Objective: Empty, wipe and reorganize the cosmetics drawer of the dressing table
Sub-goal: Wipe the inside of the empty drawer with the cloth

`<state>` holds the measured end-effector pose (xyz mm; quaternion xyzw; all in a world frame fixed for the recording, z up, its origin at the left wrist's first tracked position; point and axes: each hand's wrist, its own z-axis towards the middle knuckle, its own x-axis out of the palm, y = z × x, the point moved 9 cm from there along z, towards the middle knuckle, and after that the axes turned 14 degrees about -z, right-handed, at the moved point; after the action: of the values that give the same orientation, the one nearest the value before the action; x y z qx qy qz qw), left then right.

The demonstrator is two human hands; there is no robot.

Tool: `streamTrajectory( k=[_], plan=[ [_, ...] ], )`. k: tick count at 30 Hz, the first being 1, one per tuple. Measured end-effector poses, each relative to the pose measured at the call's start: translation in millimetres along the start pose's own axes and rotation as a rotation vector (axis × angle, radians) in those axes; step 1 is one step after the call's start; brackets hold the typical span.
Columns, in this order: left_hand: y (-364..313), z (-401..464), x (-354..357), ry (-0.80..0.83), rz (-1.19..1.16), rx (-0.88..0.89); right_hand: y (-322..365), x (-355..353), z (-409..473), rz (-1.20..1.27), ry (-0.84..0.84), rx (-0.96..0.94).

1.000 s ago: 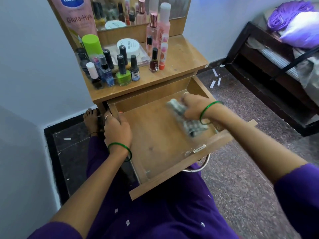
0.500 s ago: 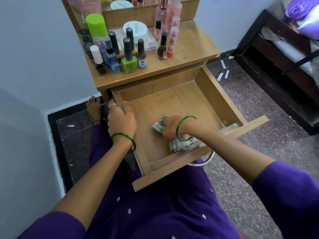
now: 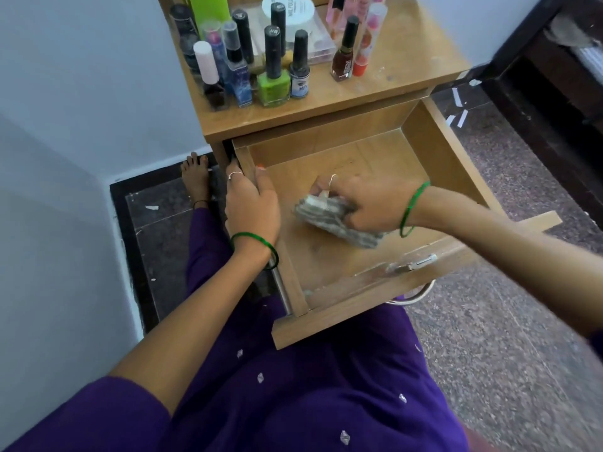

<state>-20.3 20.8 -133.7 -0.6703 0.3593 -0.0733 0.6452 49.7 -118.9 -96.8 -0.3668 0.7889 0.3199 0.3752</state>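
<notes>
Left hand [image 3: 251, 207] grips open wooden drawer's [image 3: 434, 151] wall, steadying it; our right hand [image 3: 365, 203] clutches crumpled grey cloth [image 3: 332, 216], wiping inside.

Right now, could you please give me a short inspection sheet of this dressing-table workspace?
Surface: tabletop wooden, faintly marked.
Job's things: drawer pulled out, holding only the cloth; nail polish bottles stand on top.
Clutter: paper scraps on the floor.
Grippers: left hand grips the drawer's left wall; right hand holds the cloth on the drawer bottom.
Cables: nothing seen.
Surroundings: pale wall, speckled floor.
</notes>
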Motion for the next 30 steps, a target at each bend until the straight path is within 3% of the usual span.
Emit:
streamTrajectory(
  k=[3, 6, 10, 14, 24, 26, 28, 30],
  plan=[
    [1, 1, 1, 0.001, -0.01, 0.016, 21, 8, -13, -0.354, -0.003, -0.24],
    [2, 2, 2, -0.003, 0.002, 0.016, 47, 9, -24, -0.628, -0.216, -0.539],
    [7, 6, 4, 0.002, -0.025, 0.03, 60, 26, -26, -0.766, -0.364, -0.853],
    [10, 8, 4, -0.008, -0.051, 0.056, 60, 41, -24, -0.726, -0.386, -1.024],
    [10, 7, 5, -0.03, -0.07, 0.051, 62, 62, 1, -0.551, -0.176, -0.811],
    [8, 6, 6, -0.019, -0.072, 0.049, 66, 61, 2, -0.641, -0.088, -0.772],
    [6, 5, 5, -0.012, -0.076, 0.056, 52, 61, 5, -0.797, 0.122, -0.64],
    [4, 6, 4, -0.01, -0.081, 0.068, 35, 45, 5, -0.811, 0.18, -0.511]
  ],
)
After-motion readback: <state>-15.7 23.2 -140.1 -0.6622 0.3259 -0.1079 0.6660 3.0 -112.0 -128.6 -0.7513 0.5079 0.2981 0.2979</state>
